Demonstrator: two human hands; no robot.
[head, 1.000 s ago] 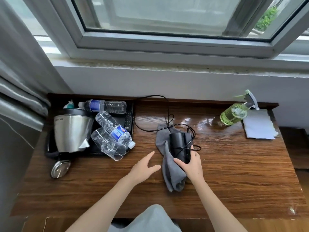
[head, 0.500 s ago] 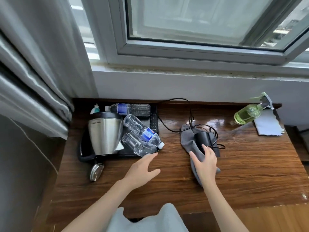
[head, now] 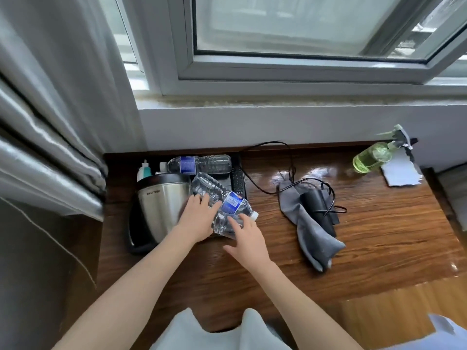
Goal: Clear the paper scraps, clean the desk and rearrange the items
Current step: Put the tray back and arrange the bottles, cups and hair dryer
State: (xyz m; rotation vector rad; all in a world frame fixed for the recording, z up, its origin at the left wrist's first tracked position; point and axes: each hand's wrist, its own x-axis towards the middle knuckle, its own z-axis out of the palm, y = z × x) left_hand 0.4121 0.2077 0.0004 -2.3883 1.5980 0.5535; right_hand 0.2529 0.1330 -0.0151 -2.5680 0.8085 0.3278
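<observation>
- Head view: the left hand (head: 195, 222) lies with straight, spread fingers over a clear drinking glass (head: 222, 224) lying on its side and touches the tilted clear plastic water bottle with a blue label (head: 222, 195); the fingers are not curled round either.
- The right hand (head: 249, 239) reaches in from the right, its straight fingers touching the near side of the glass just below the bottle's white cap, thumb spread over the brown wooden desk (head: 379, 248). Neither hand has closed on anything.
- The tilted bottle leans against a stainless steel electric kettle with a black rim and handle (head: 161, 200) at the desk's left end.
- Behind them a 2nd clear water bottle with a blue label (head: 199, 164) lies flat along the back edge, and a small white bottle with a teal collar (head: 144, 171) stands behind the kettle.
- A black remote control (head: 238, 179) lies just right of the bottles.
- A crumpled grey cloth (head: 307, 232) lies at mid desk, well apart from the hands, with a black box-shaped adapter (head: 316, 205) on it and a thin black cable (head: 267, 157) running to the wall.
- At the far right corner a green spray bottle with a pale trigger (head: 370, 157) lies tipped beside a torn white paper sheet (head: 401, 173).
- A grey curtain (head: 50, 109) hangs at the left; a white-framed window (head: 303, 72) is above.
</observation>
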